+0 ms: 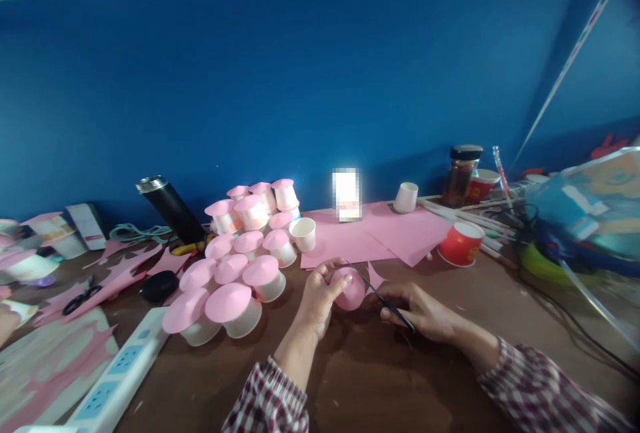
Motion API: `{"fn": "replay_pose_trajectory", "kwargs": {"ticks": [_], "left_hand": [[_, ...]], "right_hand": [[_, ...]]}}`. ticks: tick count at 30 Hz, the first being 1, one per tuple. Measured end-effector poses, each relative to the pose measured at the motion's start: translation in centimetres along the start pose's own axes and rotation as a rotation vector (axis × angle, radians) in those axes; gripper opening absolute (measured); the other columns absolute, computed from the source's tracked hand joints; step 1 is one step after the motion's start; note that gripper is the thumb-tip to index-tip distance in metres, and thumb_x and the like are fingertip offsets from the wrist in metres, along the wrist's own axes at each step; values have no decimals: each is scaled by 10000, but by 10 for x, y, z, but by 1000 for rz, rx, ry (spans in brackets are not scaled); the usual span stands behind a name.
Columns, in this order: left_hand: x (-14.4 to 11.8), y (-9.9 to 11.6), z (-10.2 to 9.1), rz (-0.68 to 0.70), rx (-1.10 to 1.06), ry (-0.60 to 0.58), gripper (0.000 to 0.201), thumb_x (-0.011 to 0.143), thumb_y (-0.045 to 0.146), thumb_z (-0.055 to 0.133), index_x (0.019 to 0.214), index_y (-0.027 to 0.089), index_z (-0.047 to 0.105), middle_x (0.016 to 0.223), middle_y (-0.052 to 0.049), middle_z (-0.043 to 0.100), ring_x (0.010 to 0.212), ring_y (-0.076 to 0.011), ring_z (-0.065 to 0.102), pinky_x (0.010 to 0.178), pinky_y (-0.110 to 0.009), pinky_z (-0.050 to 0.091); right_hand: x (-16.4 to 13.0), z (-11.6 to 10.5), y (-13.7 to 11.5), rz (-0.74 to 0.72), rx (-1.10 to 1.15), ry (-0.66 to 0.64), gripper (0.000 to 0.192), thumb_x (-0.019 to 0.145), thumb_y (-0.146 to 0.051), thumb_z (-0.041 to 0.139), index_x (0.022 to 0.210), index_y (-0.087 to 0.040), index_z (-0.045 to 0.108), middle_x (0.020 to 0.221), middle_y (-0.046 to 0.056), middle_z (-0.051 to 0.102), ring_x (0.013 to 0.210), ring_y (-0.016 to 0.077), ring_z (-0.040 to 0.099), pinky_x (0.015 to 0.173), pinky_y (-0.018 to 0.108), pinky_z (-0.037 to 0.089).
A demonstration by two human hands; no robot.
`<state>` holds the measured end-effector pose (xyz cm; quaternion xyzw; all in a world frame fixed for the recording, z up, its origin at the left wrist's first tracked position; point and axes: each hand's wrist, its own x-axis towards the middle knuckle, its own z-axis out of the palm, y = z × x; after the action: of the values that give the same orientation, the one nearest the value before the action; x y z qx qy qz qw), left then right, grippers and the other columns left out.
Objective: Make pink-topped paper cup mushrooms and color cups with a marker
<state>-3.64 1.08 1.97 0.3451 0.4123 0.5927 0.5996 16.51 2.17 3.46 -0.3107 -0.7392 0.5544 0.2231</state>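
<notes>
My left hand (320, 296) grips a small cup covered with a pink paper disc (350, 289), held just above the brown table (380, 379). My right hand (423, 313) holds dark scissors (383, 299) whose blades reach the right edge of the pink disc. Both sleeves are plaid. Left of my hands stands a cluster of several white cups topped with pink paper caps (240, 266).
Pink paper sheets (385, 233) lie behind my hands. A red cup (463, 243), a white cup (406, 197), a dark jar (460, 176) and straws lie at the right. A black flask (170, 209), a power strip (120, 369), pink scraps and another pair of scissors (80, 299) sit at the left.
</notes>
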Motion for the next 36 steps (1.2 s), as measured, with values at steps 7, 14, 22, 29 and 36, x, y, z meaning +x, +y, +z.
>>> {"fn": "replay_pose_trajectory", "kwargs": {"ticks": [7,14,22,29,36], "left_hand": [[2,-2,-1,-4,6,-29,404,630,196,762,990,141,586,817,-21,659,722,-100,595,701,-224,455],[1,-1,0,-14,-1,-25,414,621,200,767,985,134,580,791,-27,670,699,-101,600,691,-223,454],[-1,2,3,-13,-5,-6,438,588,212,785,972,135,590,776,-25,677,691,-108,606,685,-229,453],[-1,5,4,8,9,18,427,577,196,788,953,129,598,787,-24,664,701,-102,596,689,-223,449],[-1,5,4,20,34,29,430,585,209,783,964,129,594,788,-26,664,706,-106,592,693,-230,445]], "right_hand": [[-1,0,-1,-10,15,-9,432,824,-448,566,1074,-105,645,840,74,641,757,162,580,608,214,456],[-1,-1,-1,0,-6,-10,462,824,-476,553,1083,-104,642,811,71,641,780,179,596,615,223,473],[-1,0,-3,-14,10,-18,448,826,-477,554,1071,-115,653,887,83,656,788,177,600,675,247,475],[0,0,-2,-3,16,-19,455,831,-477,548,1077,-108,646,850,70,641,723,146,575,587,206,443],[0,1,-4,16,22,-11,461,816,-488,561,1062,-110,655,821,67,643,730,152,579,582,204,448]]}}
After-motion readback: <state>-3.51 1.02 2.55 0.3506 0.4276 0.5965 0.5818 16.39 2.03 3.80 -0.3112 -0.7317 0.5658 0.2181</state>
